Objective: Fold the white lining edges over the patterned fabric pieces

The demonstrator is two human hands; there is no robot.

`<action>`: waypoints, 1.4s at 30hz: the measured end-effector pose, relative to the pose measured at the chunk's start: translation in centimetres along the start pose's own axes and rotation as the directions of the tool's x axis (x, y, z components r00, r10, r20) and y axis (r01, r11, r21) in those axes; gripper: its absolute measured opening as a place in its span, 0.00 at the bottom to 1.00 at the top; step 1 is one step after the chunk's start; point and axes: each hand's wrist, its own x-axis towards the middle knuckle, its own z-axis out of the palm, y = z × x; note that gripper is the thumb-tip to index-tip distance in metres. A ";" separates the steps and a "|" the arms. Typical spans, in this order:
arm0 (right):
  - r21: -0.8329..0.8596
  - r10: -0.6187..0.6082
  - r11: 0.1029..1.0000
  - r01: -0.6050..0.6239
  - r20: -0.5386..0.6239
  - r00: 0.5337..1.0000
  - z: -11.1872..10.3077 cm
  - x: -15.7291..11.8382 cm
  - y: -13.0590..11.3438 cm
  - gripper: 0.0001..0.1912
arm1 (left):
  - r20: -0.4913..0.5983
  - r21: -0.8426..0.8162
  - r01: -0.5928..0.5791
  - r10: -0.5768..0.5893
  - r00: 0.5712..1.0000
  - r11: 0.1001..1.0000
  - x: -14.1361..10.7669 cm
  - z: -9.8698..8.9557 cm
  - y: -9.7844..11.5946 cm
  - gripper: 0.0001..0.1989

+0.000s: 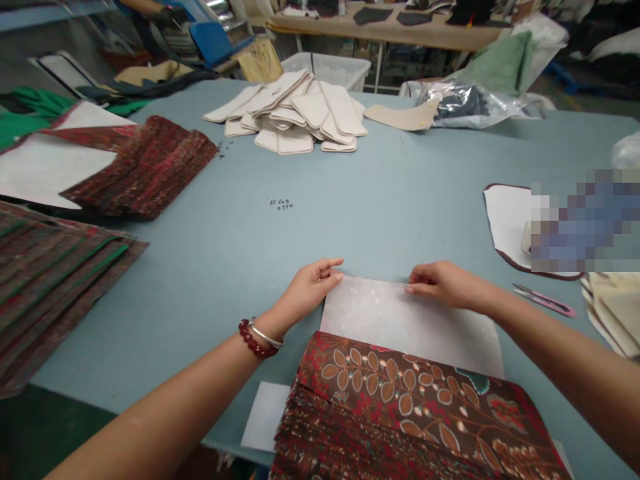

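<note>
A white sheet of material (pixel 385 307) lies in front of me on the blue-grey table. Its far left corner is between the thumb and fingers of my left hand (pixel 313 287), with the index finger extended past the edge. Further right along that same far edge, my right hand (pixel 445 287) is closed, its thumb and curled fingers pinching the sheet. Nearer to me, a stack of brown and red fabric pieces with a leaf pattern (pixel 400 393) overlaps the sheet's near part. A white piece (pixel 265 413) sticks out from under the stack's left side.
Pink-handled thread snips (pixel 545 300) lie right of my right hand, near a dark-edged white panel (pixel 507 220). Patterned fabric stacks (pixel 145 167) occupy the left. Cream panels (pixel 300 110) are heaped at the back, beside a clear plastic bag (pixel 465 103). A white crate (pixel 330 67) stands beyond.
</note>
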 end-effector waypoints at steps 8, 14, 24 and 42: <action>0.035 -0.264 0.957 0.288 -0.304 0.915 4.8 0.7 0.5 0.14 | 0.226 0.544 -0.498 0.454 0.862 0.675 1.3 -1.7 -0.6 0.10; -0.208 -0.425 0.903 0.376 -0.291 0.858 4.9 -0.6 0.8 0.17 | 0.397 0.638 -0.676 0.596 0.699 0.368 1.3 -2.9 -2.6 0.11; -0.564 -0.429 0.727 0.390 0.070 0.901 3.6 -0.1 -1.9 0.21 | 0.755 0.651 -0.735 0.260 0.602 -0.190 1.6 -1.8 2.0 0.19; -0.401 -0.363 0.868 0.294 -0.106 0.926 -0.3 -9.6 8.6 0.17 | 0.691 0.716 -0.676 0.313 0.651 -0.174 -0.2 -4.9 0.4 0.15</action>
